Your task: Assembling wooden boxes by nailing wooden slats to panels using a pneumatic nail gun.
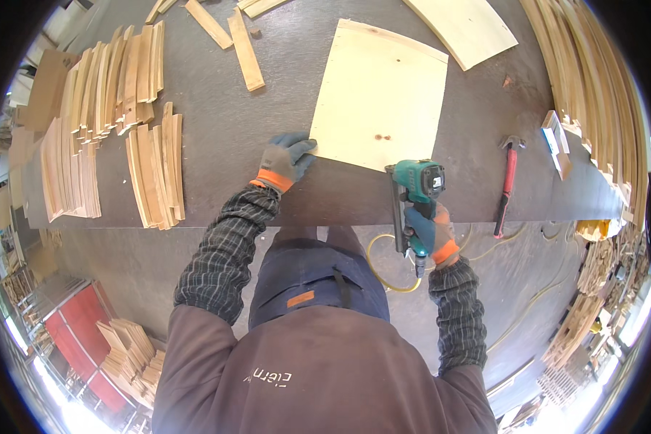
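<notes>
A pale, nearly square wooden panel (383,90) lies on the dark worktable, with a narrow strip along its far edge. My left hand (285,158), in a grey-blue glove with an orange cuff, is closed on the panel's near left corner. My right hand (432,230), gloved alike, grips a teal and black air nail gun (417,179) by its handle. The gun's head is at the panel's near right corner; whether its nose touches the wood is hidden. A yellow air hose (383,286) loops from the base of its handle.
A hammer (508,181) with a red handle lies right of the nail gun. Wooden slats (152,170) are stacked at the left, and long strips (593,87) line the right side. Another pale panel (466,29) and loose slats (246,54) lie farther back on the worktable (224,116).
</notes>
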Action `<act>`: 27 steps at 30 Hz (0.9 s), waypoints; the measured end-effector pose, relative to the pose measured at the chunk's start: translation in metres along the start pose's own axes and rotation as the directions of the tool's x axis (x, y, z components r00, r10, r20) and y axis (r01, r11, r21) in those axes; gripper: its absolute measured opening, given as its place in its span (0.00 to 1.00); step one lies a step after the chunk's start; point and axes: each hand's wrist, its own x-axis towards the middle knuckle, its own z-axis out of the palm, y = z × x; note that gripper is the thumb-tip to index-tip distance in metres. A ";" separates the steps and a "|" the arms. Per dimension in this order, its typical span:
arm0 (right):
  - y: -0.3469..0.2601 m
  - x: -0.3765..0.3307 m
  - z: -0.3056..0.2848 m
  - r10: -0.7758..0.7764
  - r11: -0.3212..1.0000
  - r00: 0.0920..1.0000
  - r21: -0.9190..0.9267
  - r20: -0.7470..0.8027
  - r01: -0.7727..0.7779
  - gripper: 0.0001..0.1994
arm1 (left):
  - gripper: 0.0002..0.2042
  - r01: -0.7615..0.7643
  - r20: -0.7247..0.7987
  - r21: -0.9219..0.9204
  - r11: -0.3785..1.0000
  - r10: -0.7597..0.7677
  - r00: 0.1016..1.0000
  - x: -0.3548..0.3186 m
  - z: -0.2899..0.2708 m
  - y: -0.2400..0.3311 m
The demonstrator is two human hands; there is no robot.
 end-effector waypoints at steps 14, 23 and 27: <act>0.022 -0.012 -0.053 -0.090 0.996 0.995 -0.018 -0.041 0.089 0.12 | 0.14 -0.004 -0.011 0.045 0.999 0.004 1.000 0.001 0.002 0.006; 0.010 0.010 -0.122 -0.461 0.790 0.861 -0.543 -0.217 0.286 0.13 | 0.14 0.068 0.061 0.058 0.996 -0.072 0.996 0.007 -0.010 0.015; 0.028 0.068 -0.172 -0.708 0.327 0.637 -0.941 -0.303 -0.085 0.12 | 0.16 0.208 0.193 0.001 0.978 -0.204 0.960 0.012 -0.004 0.019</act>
